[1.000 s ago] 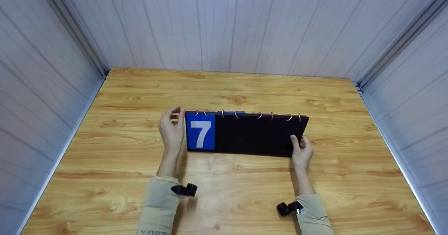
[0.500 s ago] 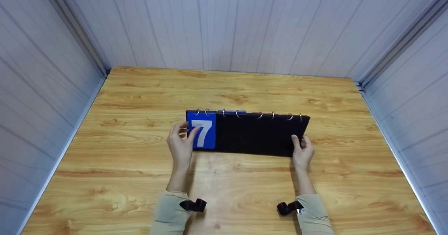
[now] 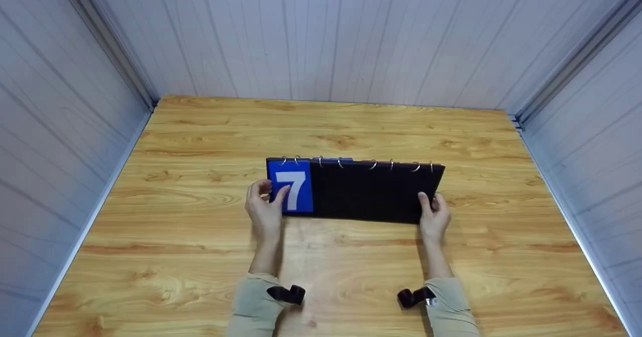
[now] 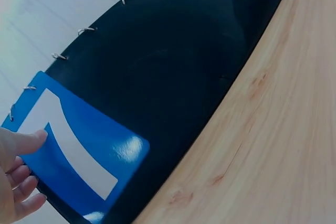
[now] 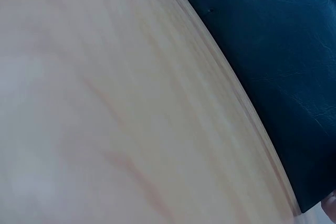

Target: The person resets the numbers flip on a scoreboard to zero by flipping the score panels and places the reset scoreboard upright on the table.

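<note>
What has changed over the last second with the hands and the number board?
The left hand came down from the board's top left corner to its lower left edge, where its thumb now lies on the blue 7 card. The right hand stayed gripping the black board at its lower right corner; the board barely shifted.

I see bare table [image 3: 321, 126] all around the black board [image 3: 366, 191]; walls [image 3: 75, 101] block three sides.
</note>
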`<action>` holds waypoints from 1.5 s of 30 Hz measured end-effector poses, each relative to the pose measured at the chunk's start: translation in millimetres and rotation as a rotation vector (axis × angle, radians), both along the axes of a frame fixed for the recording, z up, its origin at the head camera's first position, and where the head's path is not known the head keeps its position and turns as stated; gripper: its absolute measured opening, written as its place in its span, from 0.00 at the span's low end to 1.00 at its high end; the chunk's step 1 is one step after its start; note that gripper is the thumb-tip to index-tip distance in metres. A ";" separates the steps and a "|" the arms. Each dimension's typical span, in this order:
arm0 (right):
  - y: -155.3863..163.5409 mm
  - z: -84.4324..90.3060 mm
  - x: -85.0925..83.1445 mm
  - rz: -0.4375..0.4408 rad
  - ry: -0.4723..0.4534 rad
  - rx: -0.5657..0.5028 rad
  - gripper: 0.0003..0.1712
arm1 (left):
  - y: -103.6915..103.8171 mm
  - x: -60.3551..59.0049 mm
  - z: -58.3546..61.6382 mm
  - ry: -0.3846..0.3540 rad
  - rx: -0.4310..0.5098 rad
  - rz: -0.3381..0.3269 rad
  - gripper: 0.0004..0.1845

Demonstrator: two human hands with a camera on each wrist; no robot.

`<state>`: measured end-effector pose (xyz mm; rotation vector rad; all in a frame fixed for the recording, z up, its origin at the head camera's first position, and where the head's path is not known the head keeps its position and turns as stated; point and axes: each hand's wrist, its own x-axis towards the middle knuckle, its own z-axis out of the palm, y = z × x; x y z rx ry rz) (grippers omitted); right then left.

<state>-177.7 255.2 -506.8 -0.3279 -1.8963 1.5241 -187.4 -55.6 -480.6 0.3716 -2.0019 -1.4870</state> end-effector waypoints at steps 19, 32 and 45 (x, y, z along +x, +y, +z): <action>-2.1 -2.8 -1.3 0.020 0.046 0.019 0.09 | -14.5 9.5 9.3 -0.056 -0.059 0.028 0.10; -4.7 -1.7 0.0 -0.001 0.020 0.048 0.10 | -17.3 28.6 17.6 0.160 -0.049 -0.082 0.09; -2.6 -3.6 -1.1 0.018 0.038 0.012 0.08 | -28.4 38.5 39.4 0.226 0.216 -0.439 0.12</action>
